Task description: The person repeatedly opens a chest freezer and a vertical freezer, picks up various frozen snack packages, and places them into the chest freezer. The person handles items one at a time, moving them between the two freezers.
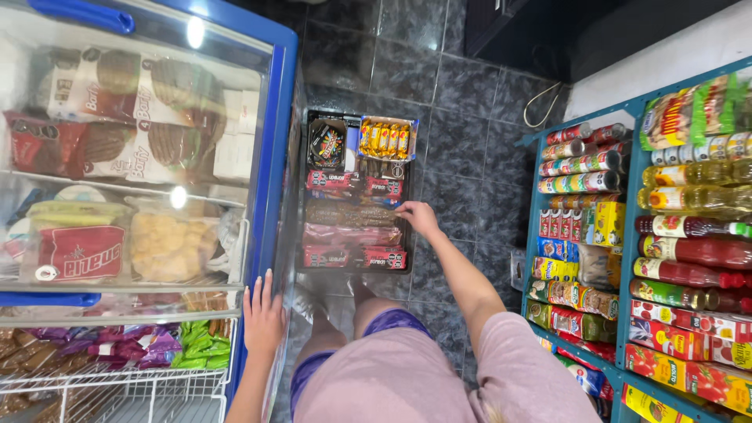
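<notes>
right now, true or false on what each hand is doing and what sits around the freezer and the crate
1. The right hand reaches down to the black crate of snack packs on the floor. True.
2. The left hand holds a bottle. False: it rests flat on the freezer's blue frame, fingers spread.
3. Shelves of bottles and cans stand to the person's right. True.
4. The crate sits on top of the freezer. False: it lies on the dark tiled floor beside it.
</notes>
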